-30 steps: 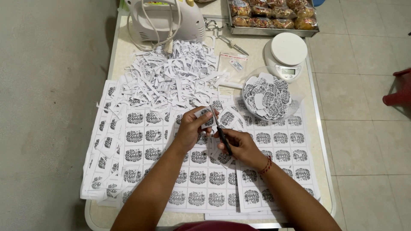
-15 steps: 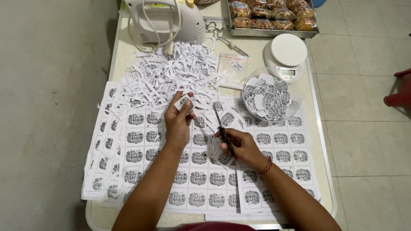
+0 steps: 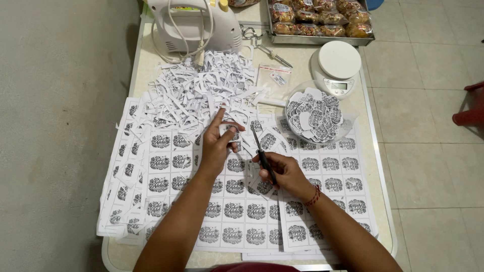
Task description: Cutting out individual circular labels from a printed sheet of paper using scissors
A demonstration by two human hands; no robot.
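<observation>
Paper covers nearly all of the pale table (image 3: 377, 201), whose metal-rimmed edge runs down the right side next to tiled floor and down the left next to bare grey floor; the printed sticker sheets (image 3: 237, 211) reach almost to both long edges and to the near edge, so the only bare tabletop is a narrow strip at the right and a patch at the far middle. The left hand (image 3: 218, 146) hovers over the middle of the sheets with its fingers pinched on a small cut label (image 3: 229, 132), forefinger pointing toward the heap of white paper scraps (image 3: 201, 90) just beyond it. The right hand (image 3: 285, 171) sits just beside it, nearer the body, clenched around the dark handles of the scissors (image 3: 262, 153), whose blades angle up and left toward the label without touching it. To the right of both hands, close by, a clear bowl (image 3: 348, 126) holds a pile of cut-out stickers (image 3: 315, 115). Behind it stands a white kitchen scale (image 3: 337, 65), and at the far right corner a metal tray (image 3: 317, 39) is filled with wrapped buns (image 3: 322, 15). At the far left a white appliance (image 3: 194, 25) with its cord wound around it stands touching the scrap heap.
</observation>
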